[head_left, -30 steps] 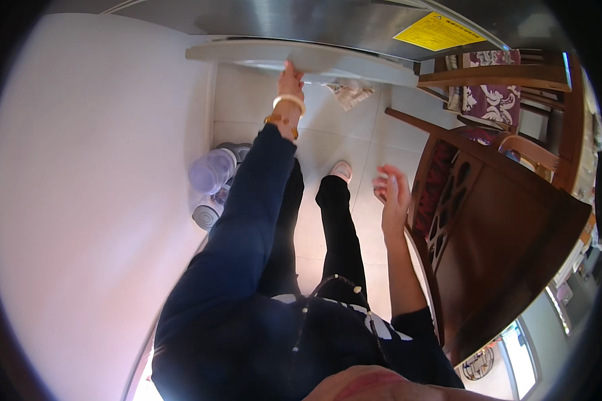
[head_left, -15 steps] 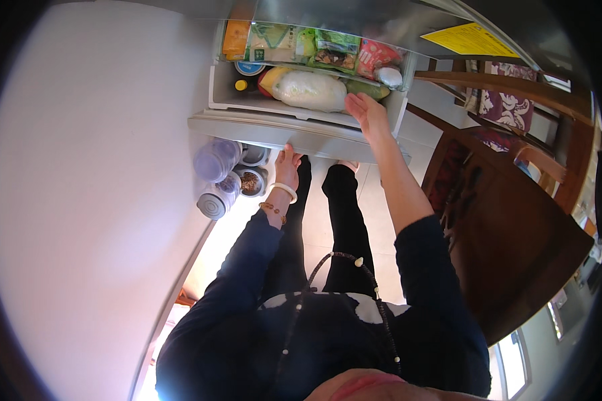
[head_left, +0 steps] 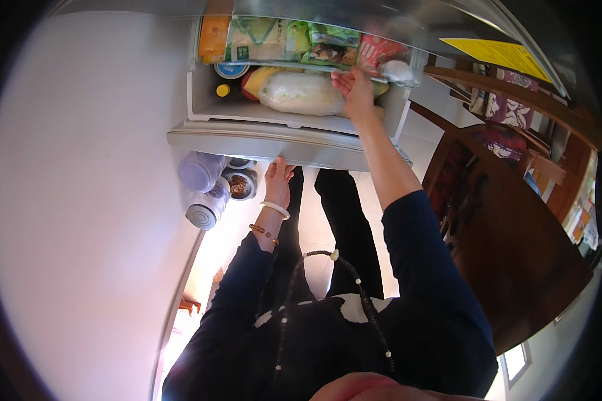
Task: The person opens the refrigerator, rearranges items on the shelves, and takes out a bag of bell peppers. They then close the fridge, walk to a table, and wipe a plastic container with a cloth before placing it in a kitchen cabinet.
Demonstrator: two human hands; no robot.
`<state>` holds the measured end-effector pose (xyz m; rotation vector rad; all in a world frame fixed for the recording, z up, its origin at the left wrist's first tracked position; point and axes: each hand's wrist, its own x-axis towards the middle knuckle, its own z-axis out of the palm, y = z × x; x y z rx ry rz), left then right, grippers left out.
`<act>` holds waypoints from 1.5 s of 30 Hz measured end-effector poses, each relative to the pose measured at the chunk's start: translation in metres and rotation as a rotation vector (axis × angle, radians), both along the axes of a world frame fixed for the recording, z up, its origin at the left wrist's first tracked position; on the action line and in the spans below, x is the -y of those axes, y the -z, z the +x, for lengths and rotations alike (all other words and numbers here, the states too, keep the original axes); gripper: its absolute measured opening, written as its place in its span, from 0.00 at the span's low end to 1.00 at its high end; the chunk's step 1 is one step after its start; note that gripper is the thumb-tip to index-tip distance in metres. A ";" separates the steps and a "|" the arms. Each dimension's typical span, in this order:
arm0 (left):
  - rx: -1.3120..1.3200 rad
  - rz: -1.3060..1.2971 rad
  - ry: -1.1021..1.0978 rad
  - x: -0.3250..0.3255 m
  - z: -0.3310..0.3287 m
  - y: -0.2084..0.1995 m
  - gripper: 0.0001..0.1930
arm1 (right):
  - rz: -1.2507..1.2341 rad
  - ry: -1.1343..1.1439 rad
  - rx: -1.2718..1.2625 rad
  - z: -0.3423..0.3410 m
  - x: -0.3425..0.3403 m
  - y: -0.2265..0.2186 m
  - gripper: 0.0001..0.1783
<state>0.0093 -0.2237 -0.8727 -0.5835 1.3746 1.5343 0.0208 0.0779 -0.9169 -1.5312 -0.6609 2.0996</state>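
Note:
A light grey refrigerator drawer is pulled out ahead of me. My left hand is at its front edge, fingers bent against the front panel; what the fingertips do underneath is hidden. My right hand reaches over the drawer, fingers apart and holding nothing. Its fingertips are by the front lip of a clear upper tray; whether they touch it I cannot tell. Beside those fingers lies a pale, plastic-wrapped bundle. The upper tray holds green packets, a red packet and an orange package.
A yellow-capped bottle and a blue-lidded tub lie in the drawer's left part. Clear jars and a grey bowl of brown bits stand below left. To the right is a dark wooden chair; a white wall rises at left.
My right hand has moved up and slightly left, from the drawer's right part to the upper tray's lip. My left hand stays at the drawer front. The whole view has shifted slightly.

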 end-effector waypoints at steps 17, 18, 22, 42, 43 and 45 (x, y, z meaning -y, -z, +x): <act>0.000 -0.153 0.517 0.011 -0.025 -0.029 0.18 | 0.806 -0.489 0.089 -0.017 -0.133 0.053 0.15; 0.010 -0.188 0.677 0.016 -0.031 -0.039 0.18 | 0.810 -0.546 0.260 -0.003 -0.139 0.048 0.13; -0.240 -0.053 0.729 0.028 -0.048 -0.072 0.15 | 1.067 -0.924 0.628 -0.002 -0.131 0.054 0.12; -0.111 -0.078 0.581 0.040 -0.009 -0.077 0.10 | 1.543 -1.297 0.843 -0.031 -0.167 0.114 0.15; -0.124 -0.080 0.591 0.038 -0.009 -0.079 0.10 | 1.554 -1.343 0.820 -0.029 -0.167 0.112 0.14; -0.192 -0.078 0.626 0.034 -0.009 -0.084 0.09 | 1.691 -1.366 0.813 -0.019 -0.159 0.101 0.10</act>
